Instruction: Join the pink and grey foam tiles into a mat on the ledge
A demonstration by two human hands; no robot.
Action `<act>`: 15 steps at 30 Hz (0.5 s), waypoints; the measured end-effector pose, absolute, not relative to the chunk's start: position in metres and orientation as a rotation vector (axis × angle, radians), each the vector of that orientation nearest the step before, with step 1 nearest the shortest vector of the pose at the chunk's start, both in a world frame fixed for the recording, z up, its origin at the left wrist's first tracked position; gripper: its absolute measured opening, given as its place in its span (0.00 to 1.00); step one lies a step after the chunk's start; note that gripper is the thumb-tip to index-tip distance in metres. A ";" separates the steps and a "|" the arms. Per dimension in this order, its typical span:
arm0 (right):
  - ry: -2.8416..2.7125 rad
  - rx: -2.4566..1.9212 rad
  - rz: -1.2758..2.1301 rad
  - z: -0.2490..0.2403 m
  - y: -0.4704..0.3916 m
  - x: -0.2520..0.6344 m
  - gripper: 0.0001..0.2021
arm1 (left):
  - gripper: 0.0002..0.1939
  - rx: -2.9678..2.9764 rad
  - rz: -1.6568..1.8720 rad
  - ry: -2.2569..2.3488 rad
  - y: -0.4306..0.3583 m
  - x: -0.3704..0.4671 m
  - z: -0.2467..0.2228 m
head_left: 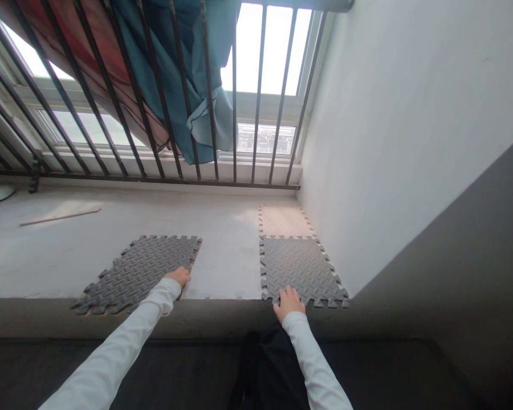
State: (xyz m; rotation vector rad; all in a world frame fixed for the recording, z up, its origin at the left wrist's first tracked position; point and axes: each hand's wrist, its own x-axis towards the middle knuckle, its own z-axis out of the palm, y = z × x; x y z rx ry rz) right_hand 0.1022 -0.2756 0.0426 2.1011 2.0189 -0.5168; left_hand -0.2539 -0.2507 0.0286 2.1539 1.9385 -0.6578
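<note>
Over at the left, the right-hand edge of a dark grey, diamond-textured foam mat with toothed edges (147, 266) is met by the left hand (179, 277), fingers curled at the border; whether the mat is pinched from beneath cannot be told, the thumb side being hidden. That mat is laid at a slant on a smooth white ledge (231, 250), its near teeth pushed out past the front edge.

And on the right, the near edge of a second dark grey textured foam tile (297, 262) is covered by the right hand (289, 303), its fingers moderately spread and laid on top. This tile is set close beside the plain white wall (393, 125), a strip of bare ledge left between the two grey pieces. Behind it, edge to edge, a pale beige toothed foam tile (284, 221) is placed towards the corner.

Further left, a thin brown stick (60, 217) is seen lying on the ledge. At the back, a teal cloth (171, 74) and a dusty-pink cloth (96, 42) are seen behind a dark metal railing (171, 181).
</note>
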 end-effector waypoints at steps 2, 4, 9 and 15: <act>2.022 2.110 -0.509 0.044 -0.276 0.100 0.25 | 0.21 2.195 -0.644 1.931 -0.253 -0.259 0.022; 2.024 2.120 -0.485 0.045 -0.276 0.099 0.25 | 0.22 2.215 -0.625 1.941 -0.252 -0.264 0.016; 2.045 2.178 -0.437 0.041 -0.274 0.097 0.26 | 0.22 2.016 -0.615 2.075 -0.235 -0.249 0.012; 2.079 2.266 -0.415 0.033 -0.258 0.098 0.27 | 0.28 2.182 -0.062 1.880 -0.179 -0.157 0.013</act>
